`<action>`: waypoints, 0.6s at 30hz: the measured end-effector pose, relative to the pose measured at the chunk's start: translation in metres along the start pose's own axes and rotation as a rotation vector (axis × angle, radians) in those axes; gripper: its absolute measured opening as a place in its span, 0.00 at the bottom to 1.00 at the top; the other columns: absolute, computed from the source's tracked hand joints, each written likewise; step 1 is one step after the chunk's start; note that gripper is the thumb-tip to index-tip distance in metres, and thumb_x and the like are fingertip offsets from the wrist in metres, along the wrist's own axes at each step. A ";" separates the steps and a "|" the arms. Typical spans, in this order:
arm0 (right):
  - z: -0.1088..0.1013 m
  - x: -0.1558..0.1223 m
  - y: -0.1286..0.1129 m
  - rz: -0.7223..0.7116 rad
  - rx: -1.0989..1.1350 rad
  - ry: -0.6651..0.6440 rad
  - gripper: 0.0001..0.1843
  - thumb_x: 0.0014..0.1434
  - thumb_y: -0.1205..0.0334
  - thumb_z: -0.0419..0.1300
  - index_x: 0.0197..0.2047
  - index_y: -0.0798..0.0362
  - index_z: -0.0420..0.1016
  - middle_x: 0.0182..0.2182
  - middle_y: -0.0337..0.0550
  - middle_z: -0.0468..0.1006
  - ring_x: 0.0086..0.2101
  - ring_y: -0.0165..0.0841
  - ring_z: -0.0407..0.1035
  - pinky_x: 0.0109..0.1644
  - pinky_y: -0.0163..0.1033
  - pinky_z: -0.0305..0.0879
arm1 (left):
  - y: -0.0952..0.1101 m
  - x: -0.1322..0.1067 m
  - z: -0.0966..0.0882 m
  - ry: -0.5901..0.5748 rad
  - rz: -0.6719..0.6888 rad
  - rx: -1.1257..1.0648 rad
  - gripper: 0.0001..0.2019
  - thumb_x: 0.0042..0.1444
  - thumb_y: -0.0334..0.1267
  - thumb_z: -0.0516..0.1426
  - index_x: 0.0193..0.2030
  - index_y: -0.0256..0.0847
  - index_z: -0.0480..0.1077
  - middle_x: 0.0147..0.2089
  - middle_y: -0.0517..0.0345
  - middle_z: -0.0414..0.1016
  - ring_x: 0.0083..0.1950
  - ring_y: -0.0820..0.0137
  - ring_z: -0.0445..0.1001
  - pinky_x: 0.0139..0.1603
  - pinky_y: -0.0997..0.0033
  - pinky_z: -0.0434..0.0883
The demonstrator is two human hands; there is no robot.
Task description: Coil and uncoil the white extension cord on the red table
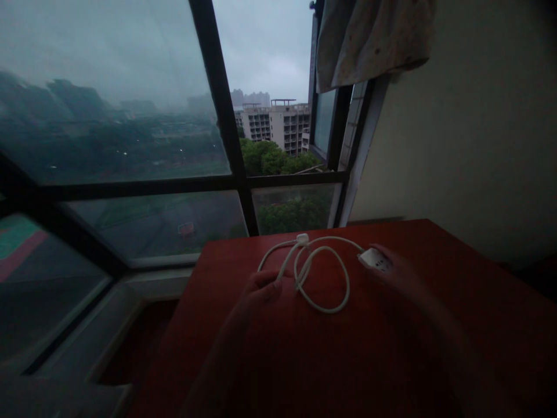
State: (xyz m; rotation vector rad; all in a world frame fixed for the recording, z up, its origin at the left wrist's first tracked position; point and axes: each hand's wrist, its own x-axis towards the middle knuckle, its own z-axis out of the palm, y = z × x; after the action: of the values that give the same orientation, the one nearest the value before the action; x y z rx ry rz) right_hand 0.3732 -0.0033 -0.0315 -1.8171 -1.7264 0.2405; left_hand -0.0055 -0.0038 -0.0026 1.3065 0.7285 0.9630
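Observation:
A white cable [324, 276] lies in loose loops on a red-brown table [331, 360]. One end carries a white plug [303, 238] at the far side. The other end runs into a white socket block [375, 260]. My right hand [402, 276] is closed round that block at the table's right of centre. My left hand [260, 291] rests on the table with its fingers curled and pinching the cable near the left of the loops. The room is dim.
A large dark-framed window [226, 145] stands behind the table, with buildings and trees outside. A pale cloth [374, 40] hangs at the top right. A plain wall [470, 133] rises to the right. A grey sill [87, 342] lies at the left.

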 end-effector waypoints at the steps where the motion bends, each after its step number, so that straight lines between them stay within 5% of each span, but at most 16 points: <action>1: 0.002 0.002 -0.001 -0.020 0.016 -0.004 0.30 0.51 0.52 0.59 0.58 0.51 0.67 0.54 0.51 0.73 0.50 0.46 0.69 0.52 0.50 0.66 | 0.000 -0.001 0.000 -0.010 -0.006 -0.007 0.19 0.53 0.45 0.60 0.45 0.32 0.75 0.19 0.67 0.56 0.19 0.80 0.53 0.20 0.77 0.49; 11: 0.043 0.006 0.007 0.011 0.034 -0.129 0.28 0.54 0.49 0.58 0.55 0.54 0.71 0.53 0.54 0.74 0.50 0.45 0.70 0.54 0.49 0.66 | 0.001 -0.005 -0.002 -0.085 -0.097 0.064 0.19 0.51 0.46 0.61 0.43 0.33 0.77 0.19 0.65 0.56 0.19 0.80 0.52 0.19 0.78 0.47; 18: 0.036 0.014 -0.002 -0.045 0.008 -0.058 0.20 0.54 0.54 0.57 0.46 0.54 0.76 0.48 0.55 0.76 0.49 0.45 0.70 0.55 0.50 0.64 | 0.005 -0.005 0.004 -0.084 -0.082 0.099 0.18 0.51 0.47 0.61 0.42 0.34 0.77 0.20 0.65 0.59 0.20 0.80 0.54 0.20 0.79 0.49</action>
State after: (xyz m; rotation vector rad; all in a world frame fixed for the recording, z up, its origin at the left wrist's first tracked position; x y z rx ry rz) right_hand 0.3548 0.0211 -0.0550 -1.7799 -1.8014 0.2838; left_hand -0.0045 -0.0099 0.0022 1.3836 0.7669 0.8103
